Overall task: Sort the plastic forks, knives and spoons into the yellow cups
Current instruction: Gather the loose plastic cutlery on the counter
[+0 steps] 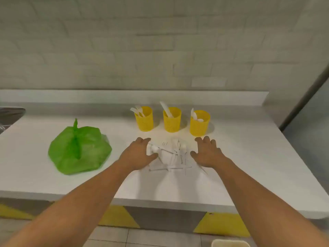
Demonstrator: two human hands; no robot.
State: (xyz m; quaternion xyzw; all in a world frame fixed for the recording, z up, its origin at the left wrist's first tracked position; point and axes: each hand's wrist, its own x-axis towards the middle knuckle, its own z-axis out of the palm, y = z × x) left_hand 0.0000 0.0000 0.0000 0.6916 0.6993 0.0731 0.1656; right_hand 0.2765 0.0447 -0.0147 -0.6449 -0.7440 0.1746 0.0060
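Heap of white plastic cutlery (171,155) loose on white countertop (240,157). Left hand (140,152) at heap's left edge, thumb and fingers curled round a few pieces. Right hand (207,152) just right of heap, flat, fingers spread, holding nothing. Three yellow perforated plastic cups (172,122) in a row behind heap: forks, knife, spoons. Crumpled green plastic bag (80,150) well left of heap.

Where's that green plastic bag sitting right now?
In the head view, the green bag lies on the left part of the white counter, left of the left hand and the cutlery pile.
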